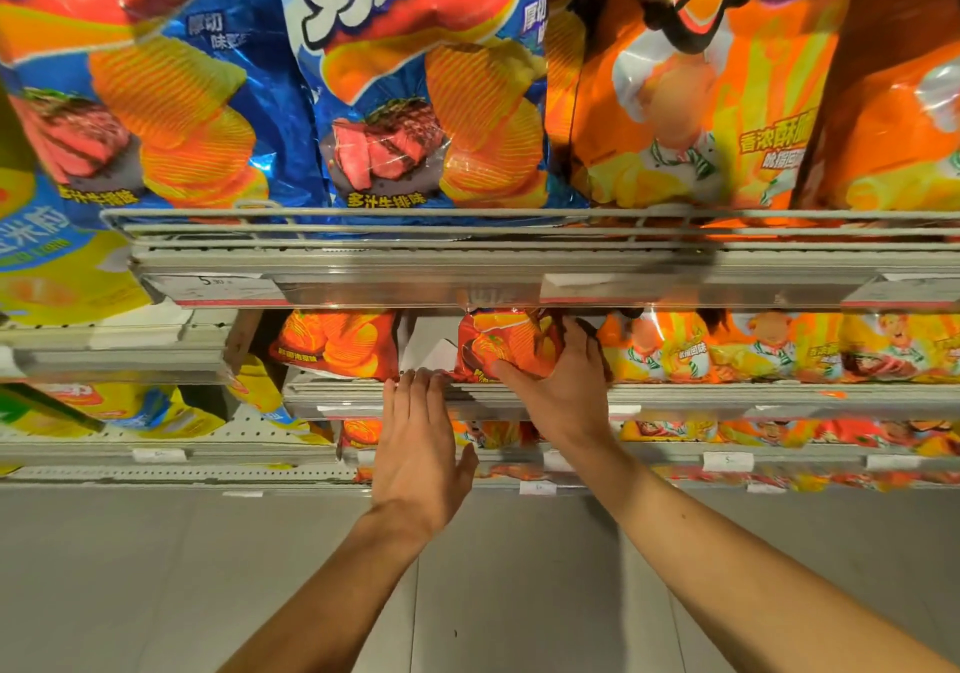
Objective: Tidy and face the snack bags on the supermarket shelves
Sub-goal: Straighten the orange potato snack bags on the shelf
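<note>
The right hand (558, 386) grips a red chip bag (506, 342) standing on the middle shelf (727, 393), thumb across the bag's lower front and the other fingers curled round its right edge, just under the upper shelf's price rail (415, 290). The left hand (418, 444) lies flat with fingers straight and close together, its fingertips (423, 377) touching the middle shelf's front lip just left of that bag, below a gap that separates it from a second red bag (335, 342)
</note>
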The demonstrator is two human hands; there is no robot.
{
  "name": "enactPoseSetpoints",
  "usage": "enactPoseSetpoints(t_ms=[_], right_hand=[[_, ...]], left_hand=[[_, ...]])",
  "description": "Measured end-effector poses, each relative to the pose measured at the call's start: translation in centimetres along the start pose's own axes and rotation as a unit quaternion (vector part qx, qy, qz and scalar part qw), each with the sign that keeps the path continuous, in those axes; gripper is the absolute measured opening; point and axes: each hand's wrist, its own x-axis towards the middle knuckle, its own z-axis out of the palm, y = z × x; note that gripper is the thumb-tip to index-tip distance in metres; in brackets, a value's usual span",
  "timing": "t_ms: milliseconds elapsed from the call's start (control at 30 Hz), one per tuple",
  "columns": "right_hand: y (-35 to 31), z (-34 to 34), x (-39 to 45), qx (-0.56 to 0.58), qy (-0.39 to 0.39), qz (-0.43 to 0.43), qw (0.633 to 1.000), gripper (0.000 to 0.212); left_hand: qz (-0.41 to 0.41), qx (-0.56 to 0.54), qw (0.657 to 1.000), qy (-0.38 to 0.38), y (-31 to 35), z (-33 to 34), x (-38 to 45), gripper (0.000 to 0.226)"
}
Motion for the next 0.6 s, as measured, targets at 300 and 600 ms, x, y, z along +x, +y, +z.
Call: enactPoseSetpoints(t_ms=[300,600], right_hand=[[8.2,-2.8,-6.9,0.15,0.063,-0.065,0.984,0.033],[19.5,1.3,-4.2,0.163,0.101,-0.013,0.981,0.032]], left_hand=[[-0.1,-0.208,0.964,0.135,4.9,5.8,-4.0,0.073],[-0.196,-0.322,0.901,0.216,6.7,18.4,-2.7,0.063]])
